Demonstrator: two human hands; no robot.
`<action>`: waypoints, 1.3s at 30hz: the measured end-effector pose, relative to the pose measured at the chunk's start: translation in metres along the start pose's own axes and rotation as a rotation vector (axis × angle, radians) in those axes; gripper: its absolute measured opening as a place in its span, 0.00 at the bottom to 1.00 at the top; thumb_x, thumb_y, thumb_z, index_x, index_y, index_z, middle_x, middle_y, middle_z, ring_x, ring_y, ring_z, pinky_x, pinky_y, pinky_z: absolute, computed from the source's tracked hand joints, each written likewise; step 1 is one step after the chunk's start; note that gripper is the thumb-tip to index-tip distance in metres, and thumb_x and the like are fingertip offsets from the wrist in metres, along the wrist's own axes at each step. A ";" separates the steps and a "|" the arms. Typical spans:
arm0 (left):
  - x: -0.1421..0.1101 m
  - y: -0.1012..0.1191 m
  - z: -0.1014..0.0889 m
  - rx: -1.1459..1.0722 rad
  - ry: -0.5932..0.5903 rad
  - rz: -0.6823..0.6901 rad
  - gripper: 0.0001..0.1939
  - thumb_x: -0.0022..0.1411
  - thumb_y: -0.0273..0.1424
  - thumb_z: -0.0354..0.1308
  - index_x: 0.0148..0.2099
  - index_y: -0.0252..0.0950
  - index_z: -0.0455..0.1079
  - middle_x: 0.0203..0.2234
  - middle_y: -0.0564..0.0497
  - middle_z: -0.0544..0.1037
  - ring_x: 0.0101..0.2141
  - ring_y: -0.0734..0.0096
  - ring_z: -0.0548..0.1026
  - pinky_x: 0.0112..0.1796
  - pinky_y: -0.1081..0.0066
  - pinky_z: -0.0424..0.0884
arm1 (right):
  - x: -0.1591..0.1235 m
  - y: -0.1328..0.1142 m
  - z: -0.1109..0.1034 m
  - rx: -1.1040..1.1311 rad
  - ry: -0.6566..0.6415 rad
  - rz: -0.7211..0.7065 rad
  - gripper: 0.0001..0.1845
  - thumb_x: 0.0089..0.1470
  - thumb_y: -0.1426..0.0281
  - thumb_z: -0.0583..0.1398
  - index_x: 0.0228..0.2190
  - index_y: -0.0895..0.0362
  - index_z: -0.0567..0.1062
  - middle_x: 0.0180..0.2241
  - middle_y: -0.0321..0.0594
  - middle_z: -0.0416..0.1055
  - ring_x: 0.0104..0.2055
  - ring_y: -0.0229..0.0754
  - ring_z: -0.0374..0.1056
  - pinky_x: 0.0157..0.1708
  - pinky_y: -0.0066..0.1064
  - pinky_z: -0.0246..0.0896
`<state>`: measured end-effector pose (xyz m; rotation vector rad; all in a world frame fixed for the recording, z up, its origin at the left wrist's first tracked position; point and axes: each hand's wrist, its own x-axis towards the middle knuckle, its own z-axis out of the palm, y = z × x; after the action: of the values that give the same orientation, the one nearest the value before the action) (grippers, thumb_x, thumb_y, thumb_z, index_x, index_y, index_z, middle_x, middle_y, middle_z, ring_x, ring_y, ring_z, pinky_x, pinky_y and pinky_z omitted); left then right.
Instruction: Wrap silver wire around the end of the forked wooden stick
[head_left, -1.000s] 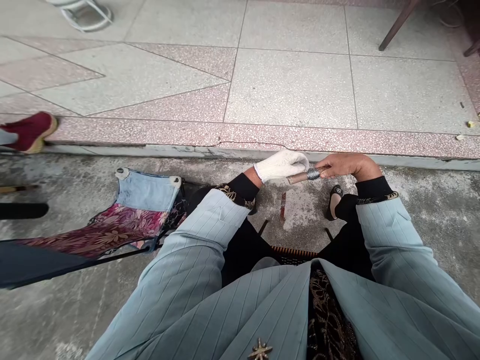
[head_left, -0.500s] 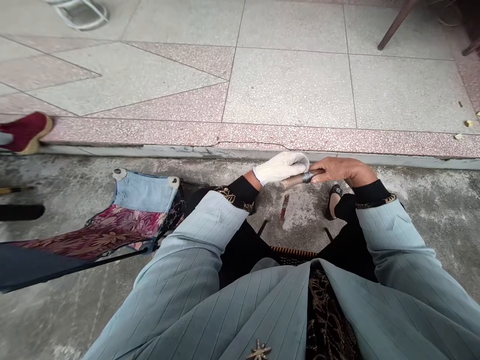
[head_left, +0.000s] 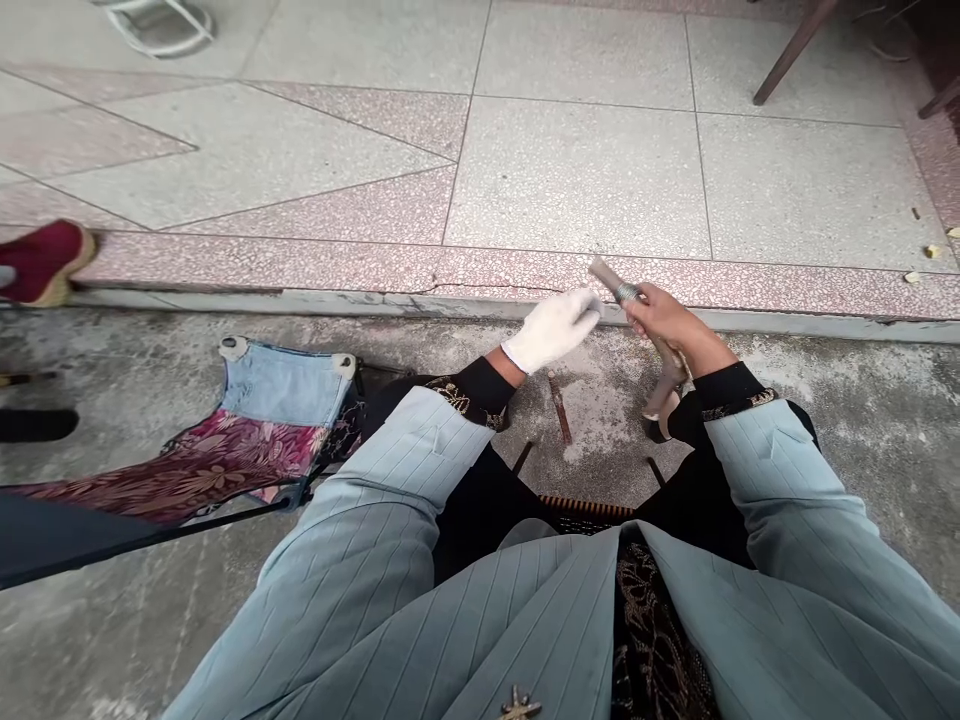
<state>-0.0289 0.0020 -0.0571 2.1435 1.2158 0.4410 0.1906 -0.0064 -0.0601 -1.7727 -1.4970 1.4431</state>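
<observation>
My right hand [head_left: 664, 318], bare, is closed round a brown wooden tool [head_left: 609, 279] with a metal band. The tool's short end sticks up and to the left, and its paler handle [head_left: 664, 382] runs down under my wrist. In a white knit glove, my left hand [head_left: 551, 328] is just left of the tool, fingers stretched toward it and holding nothing. A thin reddish-brown stick [head_left: 559, 408] lies on the concrete below both hands. I sit with my light blue pinstriped sleeves and dark lap in the foreground.
A folding cloth stool [head_left: 274, 425] with denim and floral fabric stands at my left. The step edge [head_left: 300, 298] of a tiled terrazzo floor runs across ahead. A red shoe [head_left: 45, 262] is at far left, dark chair legs [head_left: 787, 50] at top right, and a black shoe [head_left: 658, 425] near my right wrist.
Both hands held the tool level before. Now my left hand has let go and opened, and my right hand has swung the tool's end upward and moved a little away.
</observation>
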 end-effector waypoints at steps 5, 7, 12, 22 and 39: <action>0.005 -0.001 0.010 -0.805 0.112 -0.239 0.06 0.63 0.30 0.54 0.42 0.35 0.69 0.21 0.58 0.68 0.20 0.79 0.66 0.27 0.75 0.69 | 0.006 -0.012 0.017 0.518 0.098 -0.092 0.24 0.38 0.58 0.71 0.33 0.54 0.69 0.25 0.31 0.63 0.22 0.32 0.52 0.23 0.31 0.54; 0.007 -0.002 0.016 -0.966 0.125 -0.264 0.05 0.62 0.30 0.56 0.40 0.35 0.67 0.18 0.61 0.64 0.18 0.80 0.64 0.26 0.76 0.70 | 0.008 -0.014 0.021 0.475 0.097 -0.128 0.25 0.34 0.58 0.71 0.33 0.55 0.71 0.27 0.34 0.68 0.22 0.32 0.53 0.22 0.31 0.53; 0.006 -0.002 0.021 -1.062 0.181 -0.240 0.07 0.60 0.31 0.59 0.40 0.36 0.65 0.17 0.62 0.66 0.17 0.81 0.64 0.28 0.75 0.73 | 0.014 -0.014 0.029 0.324 0.146 -0.175 0.26 0.34 0.59 0.70 0.35 0.54 0.68 0.32 0.36 0.73 0.23 0.32 0.56 0.23 0.32 0.57; 0.007 -0.002 0.031 -1.233 0.120 -0.230 0.09 0.58 0.34 0.60 0.36 0.37 0.64 0.16 0.58 0.71 0.16 0.74 0.70 0.23 0.72 0.71 | 0.016 -0.013 0.036 0.009 0.294 -0.310 0.20 0.41 0.63 0.64 0.37 0.53 0.67 0.34 0.38 0.74 0.38 0.45 0.69 0.44 0.40 0.65; 0.008 -0.004 0.026 -1.002 0.149 -0.280 0.10 0.59 0.31 0.59 0.41 0.37 0.63 0.21 0.60 0.72 0.16 0.80 0.69 0.22 0.75 0.67 | 0.012 -0.015 0.035 -0.146 0.379 -0.333 0.19 0.47 0.61 0.63 0.41 0.53 0.69 0.34 0.39 0.74 0.37 0.47 0.68 0.43 0.38 0.63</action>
<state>-0.0128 0.0009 -0.0788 1.0903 1.0223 0.8660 0.1514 -0.0007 -0.0670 -1.6604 -1.6215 0.8043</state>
